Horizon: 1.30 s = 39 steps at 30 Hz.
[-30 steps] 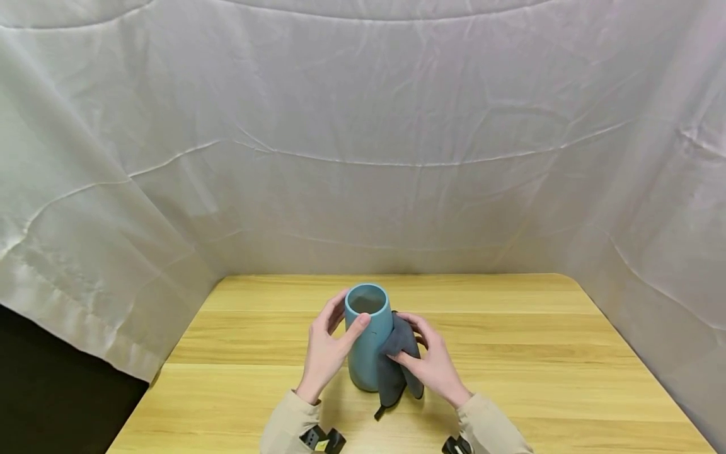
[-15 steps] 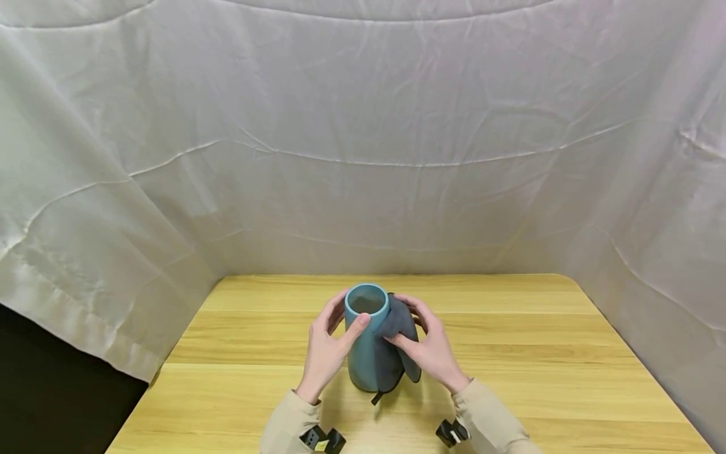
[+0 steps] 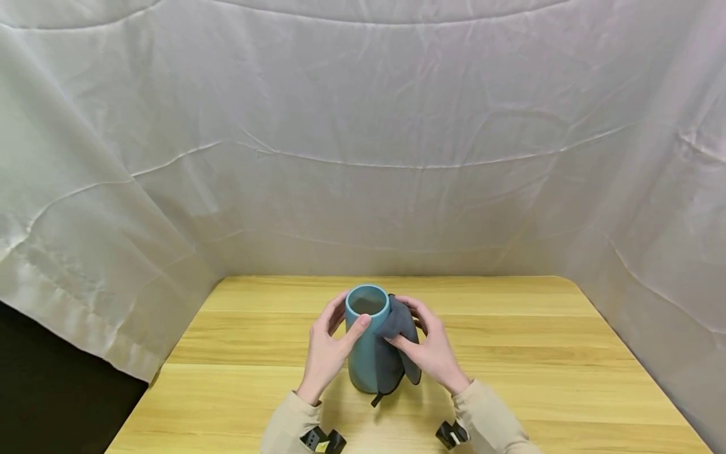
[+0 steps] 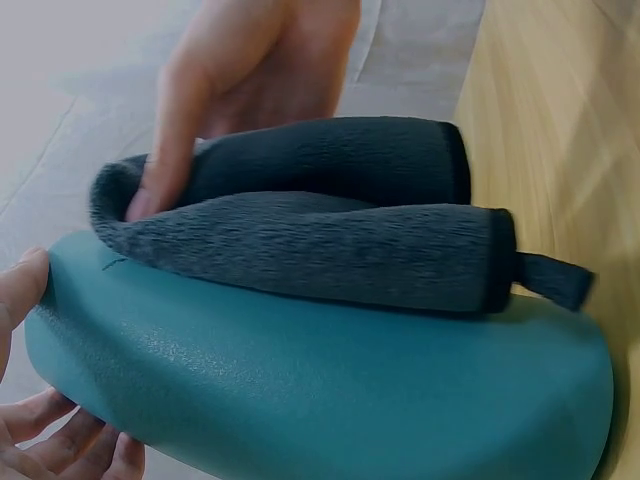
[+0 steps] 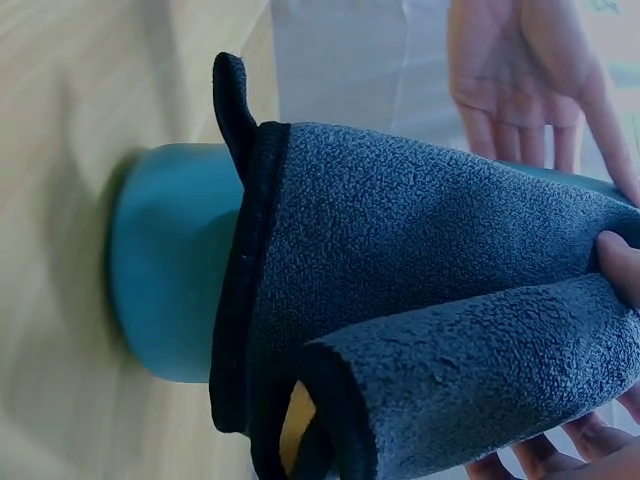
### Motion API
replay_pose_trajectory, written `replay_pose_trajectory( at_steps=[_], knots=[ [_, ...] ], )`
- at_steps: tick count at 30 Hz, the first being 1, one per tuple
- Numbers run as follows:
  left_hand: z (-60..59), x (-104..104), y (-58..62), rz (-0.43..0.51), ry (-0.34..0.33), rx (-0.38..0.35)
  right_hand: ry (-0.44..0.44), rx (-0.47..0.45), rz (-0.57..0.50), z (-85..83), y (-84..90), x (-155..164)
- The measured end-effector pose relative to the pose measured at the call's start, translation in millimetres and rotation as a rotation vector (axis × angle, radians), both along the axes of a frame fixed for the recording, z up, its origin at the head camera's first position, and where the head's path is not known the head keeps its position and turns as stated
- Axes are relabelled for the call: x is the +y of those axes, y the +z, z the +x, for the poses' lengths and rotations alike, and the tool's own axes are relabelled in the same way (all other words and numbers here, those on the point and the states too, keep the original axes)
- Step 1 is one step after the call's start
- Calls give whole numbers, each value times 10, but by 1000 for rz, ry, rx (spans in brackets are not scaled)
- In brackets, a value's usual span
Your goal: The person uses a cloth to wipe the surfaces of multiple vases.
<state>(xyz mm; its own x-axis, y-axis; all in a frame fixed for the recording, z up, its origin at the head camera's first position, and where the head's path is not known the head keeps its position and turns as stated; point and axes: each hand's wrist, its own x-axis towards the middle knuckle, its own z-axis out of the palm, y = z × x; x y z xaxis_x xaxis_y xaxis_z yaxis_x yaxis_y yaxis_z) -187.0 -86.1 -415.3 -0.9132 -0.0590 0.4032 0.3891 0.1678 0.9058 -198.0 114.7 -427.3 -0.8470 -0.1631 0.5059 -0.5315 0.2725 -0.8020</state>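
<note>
- Teal vase (image 3: 367,340) standing upright on counter (image 3: 510,353), near the front edge, centre.
- Left hand (image 3: 328,350) curled round the vase just below the rim, thumb on the near wall; grip unchanged across the last second.
- Right hand (image 3: 428,350) pinching grey cloth (image 3: 394,350) against the vase's right side.
- Cloth raised from lower wall toward the rim (hanging loop now shorter); wiping stroke judged upward, still under way.

Teal vase (image 3: 365,347) stands upright on the tabletop (image 3: 510,353), mouth open to the top, matte and smooth. A dark grey fleece cloth (image 3: 397,353) with black trim and a small loop is folded against its right side, hanging down.
</note>
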Motion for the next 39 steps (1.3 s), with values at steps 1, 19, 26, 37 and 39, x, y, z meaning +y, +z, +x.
replay_pose_trajectory(
  at_steps=[1,19,26,37,39],
  knots=[
    [-5,-1,-3,0,-1,3,-1,-8,4,2,-23,6],
    [3,2,3,-1,-3,-2,-26,-88,17,26,-238,38],
    [2,1,11,1,-3,4,0,-19,-7,27,-43,3],
    [20,-4,7,-4,2,4,12,51,-22,42,167,-37],
    [18,-4,7,-2,0,5,10,52,-18,35,139,-31]
  ],
)
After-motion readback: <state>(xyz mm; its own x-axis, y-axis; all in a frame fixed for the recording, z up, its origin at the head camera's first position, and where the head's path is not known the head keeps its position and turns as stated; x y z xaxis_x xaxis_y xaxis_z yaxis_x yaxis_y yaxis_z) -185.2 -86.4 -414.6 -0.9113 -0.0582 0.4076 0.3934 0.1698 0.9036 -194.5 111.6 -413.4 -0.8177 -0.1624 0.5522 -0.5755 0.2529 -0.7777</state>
